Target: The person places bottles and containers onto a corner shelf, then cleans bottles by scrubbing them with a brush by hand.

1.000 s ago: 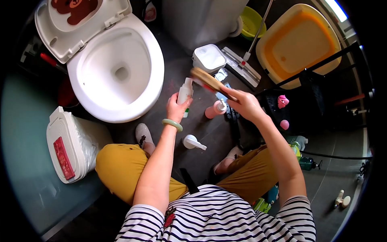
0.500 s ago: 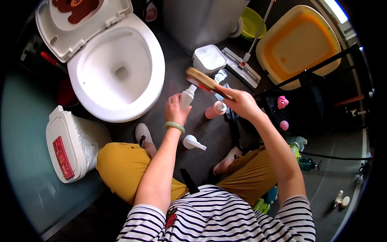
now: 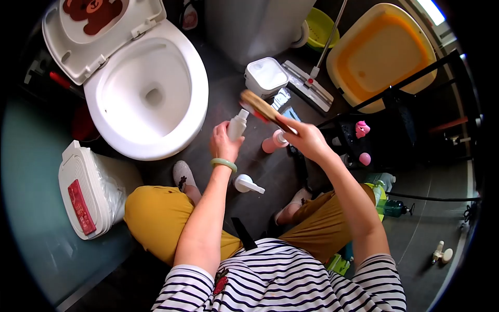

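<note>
My left hand point(image 3: 224, 142) is wrapped round a small white bottle point(image 3: 237, 127), tilted with its narrow top upward. In my right hand point(image 3: 307, 139) is a wooden brush point(image 3: 261, 107), gripped by its dark handle end. The brush head, with some red on its underside, hangs just above and beside the bottle's top; whether they touch I cannot tell. Under the right hand a pink pump bottle point(image 3: 271, 143) stands on the floor, partly hidden. Nearer to me is a white pump-topped bottle point(image 3: 247, 183), its spout pointing right.
An open toilet point(image 3: 198, 99) is at the left, with a lidded bin point(image 3: 78, 179) below it. Ahead are a white tub point(image 3: 266, 75), a floor mop point(image 3: 307, 86) and a large yellow basin point(image 3: 384, 57). A black rack point(image 3: 403, 122) stands at the right.
The view has shifted slightly, so the surroundings sit a little further left. The brush is tilted a little more steeply beside the bottle. Both hands keep their holds.
</note>
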`<action>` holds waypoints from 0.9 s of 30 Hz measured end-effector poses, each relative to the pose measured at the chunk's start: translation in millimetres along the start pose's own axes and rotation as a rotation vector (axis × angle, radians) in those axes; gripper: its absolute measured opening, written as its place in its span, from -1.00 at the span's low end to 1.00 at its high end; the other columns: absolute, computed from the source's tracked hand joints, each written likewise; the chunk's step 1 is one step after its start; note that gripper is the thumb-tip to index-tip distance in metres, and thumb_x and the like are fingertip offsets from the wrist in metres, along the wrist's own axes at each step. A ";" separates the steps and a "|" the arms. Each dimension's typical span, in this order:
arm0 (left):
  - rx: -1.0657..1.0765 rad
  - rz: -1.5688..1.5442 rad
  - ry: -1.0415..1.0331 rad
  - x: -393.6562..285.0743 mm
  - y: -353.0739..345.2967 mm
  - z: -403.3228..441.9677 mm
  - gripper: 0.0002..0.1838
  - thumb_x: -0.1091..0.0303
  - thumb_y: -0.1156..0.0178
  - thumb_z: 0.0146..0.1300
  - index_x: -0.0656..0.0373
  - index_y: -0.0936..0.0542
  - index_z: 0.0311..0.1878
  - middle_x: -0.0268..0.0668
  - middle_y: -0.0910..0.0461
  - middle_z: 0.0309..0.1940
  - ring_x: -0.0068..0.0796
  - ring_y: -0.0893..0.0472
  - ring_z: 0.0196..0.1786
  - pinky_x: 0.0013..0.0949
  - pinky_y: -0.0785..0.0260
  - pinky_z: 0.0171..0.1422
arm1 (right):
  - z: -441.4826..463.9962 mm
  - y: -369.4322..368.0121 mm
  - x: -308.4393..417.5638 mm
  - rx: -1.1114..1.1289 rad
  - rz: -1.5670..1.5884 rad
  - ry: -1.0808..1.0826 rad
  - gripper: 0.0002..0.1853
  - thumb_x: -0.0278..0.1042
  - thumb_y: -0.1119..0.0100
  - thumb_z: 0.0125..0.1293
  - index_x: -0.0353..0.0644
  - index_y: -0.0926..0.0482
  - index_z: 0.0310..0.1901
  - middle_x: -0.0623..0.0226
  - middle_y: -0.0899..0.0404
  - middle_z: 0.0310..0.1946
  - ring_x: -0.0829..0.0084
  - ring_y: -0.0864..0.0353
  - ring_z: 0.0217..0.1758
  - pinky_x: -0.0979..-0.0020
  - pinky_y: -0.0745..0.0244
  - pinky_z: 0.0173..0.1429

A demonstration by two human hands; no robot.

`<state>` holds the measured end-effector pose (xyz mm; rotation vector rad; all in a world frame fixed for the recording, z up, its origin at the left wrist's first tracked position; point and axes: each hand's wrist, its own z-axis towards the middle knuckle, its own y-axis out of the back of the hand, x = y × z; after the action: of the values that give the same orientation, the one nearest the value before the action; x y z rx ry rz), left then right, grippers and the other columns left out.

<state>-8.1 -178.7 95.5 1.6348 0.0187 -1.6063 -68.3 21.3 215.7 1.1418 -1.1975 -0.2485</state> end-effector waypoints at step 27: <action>0.592 -1.529 0.619 21.4 7.8 1.7 -0.42 -0.21 0.09 0.25 0.12 -0.41 0.04 -0.19 -0.58 -0.20 -0.40 -0.59 -0.36 -0.41 -0.51 -0.41 | -14.4 -44.6 -63.5 0.073 0.281 -0.118 -0.53 -0.15 -0.18 0.20 0.10 -0.42 0.17 0.34 -0.58 -0.16 0.53 -0.52 -0.12 0.53 -0.35 0.01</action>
<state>-1.3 -195.8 81.9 2.8064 1.5687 -2.0719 -65.0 52.3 143.2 1.0174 -1.4651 -0.0584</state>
